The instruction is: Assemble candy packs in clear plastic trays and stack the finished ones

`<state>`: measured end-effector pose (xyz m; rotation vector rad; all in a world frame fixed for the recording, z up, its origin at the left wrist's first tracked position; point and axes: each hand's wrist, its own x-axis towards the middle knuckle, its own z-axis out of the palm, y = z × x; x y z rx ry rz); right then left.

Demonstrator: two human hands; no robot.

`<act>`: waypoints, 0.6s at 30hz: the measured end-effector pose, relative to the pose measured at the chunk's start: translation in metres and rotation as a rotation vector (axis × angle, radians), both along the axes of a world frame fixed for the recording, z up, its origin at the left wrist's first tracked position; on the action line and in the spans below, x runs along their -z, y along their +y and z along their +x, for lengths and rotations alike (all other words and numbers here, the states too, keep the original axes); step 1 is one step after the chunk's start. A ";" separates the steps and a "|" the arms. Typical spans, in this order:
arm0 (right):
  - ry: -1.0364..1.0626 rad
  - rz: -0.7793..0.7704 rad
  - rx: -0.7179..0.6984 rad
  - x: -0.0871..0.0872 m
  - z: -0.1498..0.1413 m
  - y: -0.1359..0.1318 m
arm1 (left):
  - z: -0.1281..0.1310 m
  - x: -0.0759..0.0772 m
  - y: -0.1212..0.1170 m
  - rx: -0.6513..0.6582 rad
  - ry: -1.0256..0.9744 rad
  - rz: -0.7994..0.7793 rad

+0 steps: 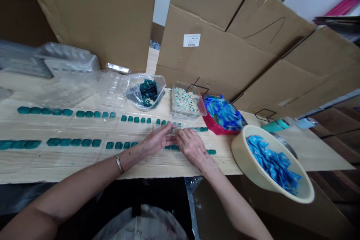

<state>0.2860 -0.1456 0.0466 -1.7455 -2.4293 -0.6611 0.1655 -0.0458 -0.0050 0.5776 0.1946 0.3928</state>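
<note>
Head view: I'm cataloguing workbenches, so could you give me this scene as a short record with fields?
Left hand: close to the right hand, bracelet on its wrist
Right hand: fingers bent, beside the left
Between hands: too small and blurred to tell
Teal pieces: grouped in two rows on the wooden table
Clear bag: darker teal pieces inside
Clear box: small pale pieces
Red tray: blue pieces
Cream basin: crinkled blue items
Backdrop: cardboard

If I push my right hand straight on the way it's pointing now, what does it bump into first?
Most likely your left hand, just ahead of your right hand; depth is unclear here, so the two may be touching.
</note>
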 end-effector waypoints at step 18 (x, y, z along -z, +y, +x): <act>0.347 -0.069 0.452 -0.036 0.116 0.071 | -0.002 -0.014 0.001 0.007 0.119 0.089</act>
